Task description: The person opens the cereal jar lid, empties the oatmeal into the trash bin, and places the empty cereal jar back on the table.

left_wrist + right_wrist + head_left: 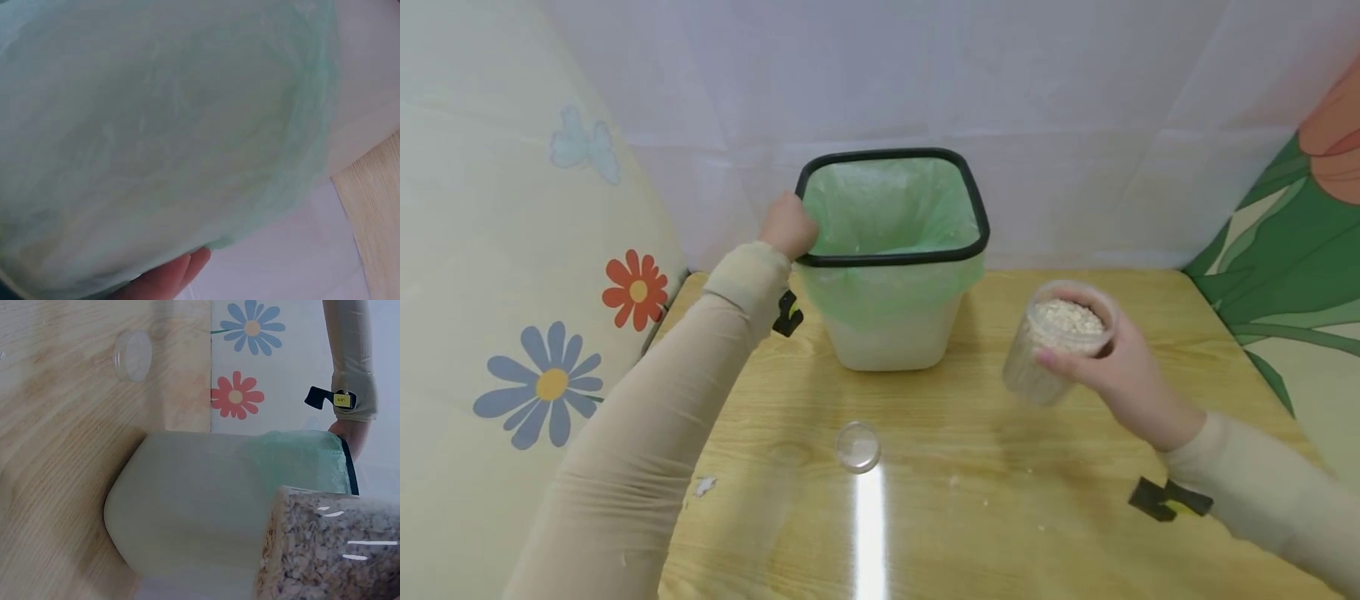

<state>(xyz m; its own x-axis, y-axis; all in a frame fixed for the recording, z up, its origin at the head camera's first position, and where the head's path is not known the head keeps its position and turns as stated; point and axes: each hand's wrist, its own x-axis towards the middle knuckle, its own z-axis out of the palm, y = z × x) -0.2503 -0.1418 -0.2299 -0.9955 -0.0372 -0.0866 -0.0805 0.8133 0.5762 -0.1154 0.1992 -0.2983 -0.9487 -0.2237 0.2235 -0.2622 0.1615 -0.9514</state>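
Note:
A white trash bin (887, 333) with a black rim (895, 258) stands at the back of the table, lined with a green plastic bag (887, 200). My left hand (788, 227) grips the rim at its left side; in the left wrist view its fingertips (199, 259) show against the bag's overhanging edge. In my right hand (1131, 375) is a clear jar (1026, 367) full of oat flakes (331, 550), lidless and slightly tilted. The jar appears raised above the table, to the right of the bin and apart from it. Fingers and thumb wrap round its upper part.
A round clear lid (858, 447) lies on the wooden table (940, 517) in front of the bin. A torn white scrap (705, 486) is near the table's left edge. A white sheet (1000, 83) hangs behind, and flower-patterned walls flank both sides.

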